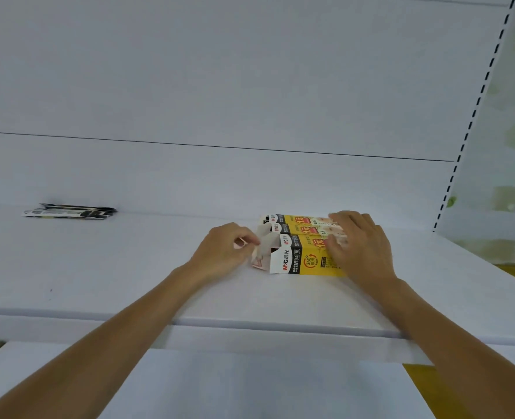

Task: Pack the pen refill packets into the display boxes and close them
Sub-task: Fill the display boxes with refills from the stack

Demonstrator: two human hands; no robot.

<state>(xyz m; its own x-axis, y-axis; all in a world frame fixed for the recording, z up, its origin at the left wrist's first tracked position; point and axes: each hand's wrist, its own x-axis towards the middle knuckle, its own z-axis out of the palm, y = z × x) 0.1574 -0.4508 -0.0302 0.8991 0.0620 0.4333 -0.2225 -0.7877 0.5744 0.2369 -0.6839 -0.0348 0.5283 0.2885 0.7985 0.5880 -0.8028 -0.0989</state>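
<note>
1. The nearest display box (307, 258) lies on its side on the white shelf (159, 282), left end open. It looks like thin card: light and easily creased, so best handled by the flap edges.
2. At that open end, the left hand (223, 249) pinches an end flap (260, 252). The right hand (362, 246) lies flat across the box's right part.
3. Its print reads "M&G" and "360°".
4. Two more boxes (298, 223) sit touching behind it, one marked "0.5".
5. The refill packets (68, 210) lie well apart, far to its left.
</note>
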